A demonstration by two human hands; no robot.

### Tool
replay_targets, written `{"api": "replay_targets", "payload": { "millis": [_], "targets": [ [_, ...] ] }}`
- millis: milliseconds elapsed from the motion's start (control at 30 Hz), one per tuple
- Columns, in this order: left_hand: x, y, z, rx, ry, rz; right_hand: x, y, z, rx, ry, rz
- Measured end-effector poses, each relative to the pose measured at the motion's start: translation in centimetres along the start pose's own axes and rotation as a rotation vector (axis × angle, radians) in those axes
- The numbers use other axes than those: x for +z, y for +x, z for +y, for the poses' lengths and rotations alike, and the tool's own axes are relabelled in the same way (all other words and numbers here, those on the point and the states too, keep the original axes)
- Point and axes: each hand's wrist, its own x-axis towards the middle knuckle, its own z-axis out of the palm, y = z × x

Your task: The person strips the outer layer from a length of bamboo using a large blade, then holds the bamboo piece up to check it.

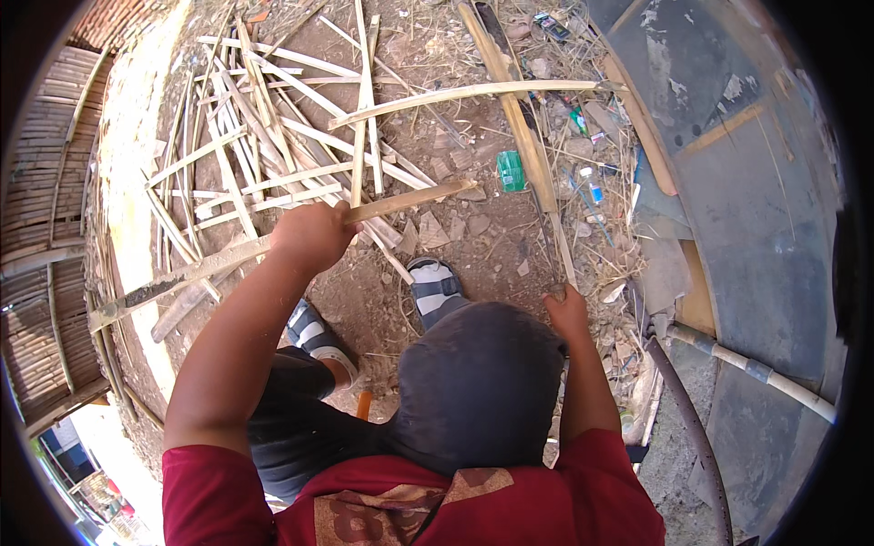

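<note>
My left hand (312,238) is closed around a long, flat wooden strip (410,200). The strip slants across in front of me, its left end lower and dirt-stained, its right end over the bare ground. On the right, beside my bent knee, my right hand (568,314) is closed too; what it grips is mostly hidden. A pale narrow strip (563,250) runs up from near that hand. Beyond my left hand lies a loose, criss-crossed pile of pale wooden strips (264,118).
A longer strip (455,94) lies across a thick wooden pole (519,136). Nearby are a green wrapper (511,171) and a small bottle (594,189). Dark sheets (765,227) and a curved brown rod (696,437) stand right; a bamboo wall (55,164) stands left. Between my legs shows something orange (364,405).
</note>
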Motion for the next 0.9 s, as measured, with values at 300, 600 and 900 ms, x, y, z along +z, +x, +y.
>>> {"api": "replay_targets", "payload": {
  "millis": [300,600,900],
  "targets": [
    [-4.1,0.5,3.2,0.023,0.083,-0.016,0.6,-0.6,-5.7,0.145,0.627,-0.207],
    [-6.4,0.1,4.2,0.029,0.150,-0.085,3.1,1.1,-10.0,-0.237,0.224,0.045],
    [-7.5,0.6,5.0,0.074,0.199,-0.107,7.0,3.1,-9.7,-0.206,0.100,-0.034]
  ]
}}
